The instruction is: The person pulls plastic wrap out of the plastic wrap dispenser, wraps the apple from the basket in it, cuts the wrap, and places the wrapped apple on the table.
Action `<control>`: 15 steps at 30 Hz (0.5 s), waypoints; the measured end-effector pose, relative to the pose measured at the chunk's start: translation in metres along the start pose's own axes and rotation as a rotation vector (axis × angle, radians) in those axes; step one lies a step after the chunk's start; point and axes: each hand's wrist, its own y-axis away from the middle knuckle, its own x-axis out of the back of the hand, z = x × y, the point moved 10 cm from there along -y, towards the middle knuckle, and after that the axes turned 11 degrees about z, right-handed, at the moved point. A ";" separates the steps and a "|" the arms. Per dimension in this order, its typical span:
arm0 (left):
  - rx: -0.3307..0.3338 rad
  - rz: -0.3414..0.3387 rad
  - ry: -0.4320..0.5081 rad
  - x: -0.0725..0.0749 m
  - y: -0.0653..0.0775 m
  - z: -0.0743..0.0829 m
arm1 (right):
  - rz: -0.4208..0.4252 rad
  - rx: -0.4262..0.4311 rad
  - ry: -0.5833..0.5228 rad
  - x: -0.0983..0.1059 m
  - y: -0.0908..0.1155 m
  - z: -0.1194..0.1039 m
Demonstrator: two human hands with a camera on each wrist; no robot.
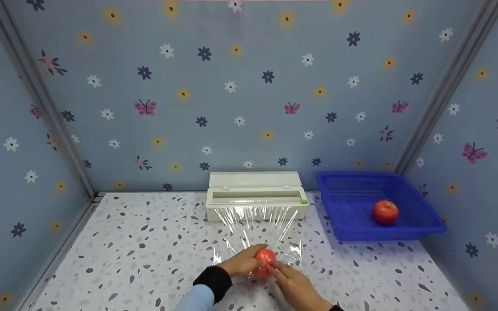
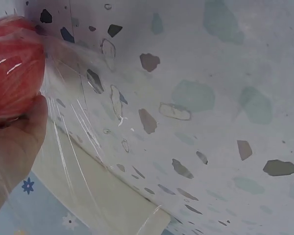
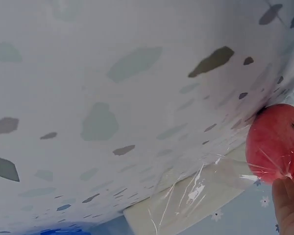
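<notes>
A red apple (image 1: pixel 263 264) sits low over the near part of the table, partly covered by clear cling film (image 1: pixel 242 235). My left hand (image 1: pixel 242 260) holds the apple from the left, with thumb and fingers curved around it. Creased film covers the apple (image 2: pixel 14 68) in the left wrist view. From the right, my right hand (image 1: pixel 294 283) pinches the film against the apple. Creases gather at its fingertips (image 3: pixel 283 188) in the right wrist view. The film stretches back to a white cling film dispenser (image 1: pixel 255 215), whose lid stands raised.
To the right stands a blue plastic basket (image 1: pixel 348 233) with another red apple (image 1: pixel 384 212) inside. A green slider (image 1: pixel 304 201) sits at the dispenser's right end. Flower-patterned walls (image 1: pixel 249 86) enclose the speckled white table (image 1: pixel 136 250) at the back and both sides.
</notes>
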 end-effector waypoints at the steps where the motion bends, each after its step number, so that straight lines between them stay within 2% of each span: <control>1: -0.005 -0.001 -0.014 0.000 -0.001 0.000 | -0.022 -0.008 0.009 -0.003 0.001 0.002; 6: -0.021 0.012 -0.104 0.003 -0.005 0.000 | -0.088 -0.041 0.031 -0.017 -0.001 0.009; 9: -0.029 0.027 -0.146 0.005 -0.007 0.000 | -0.117 -0.089 0.016 -0.022 -0.005 0.014; 12: -0.035 0.026 -0.168 0.007 -0.009 -0.002 | -0.117 -0.130 -0.007 -0.025 -0.008 0.017; 15: -0.084 0.057 -0.213 0.012 -0.008 0.000 | -0.087 -0.154 -0.035 -0.024 -0.011 0.019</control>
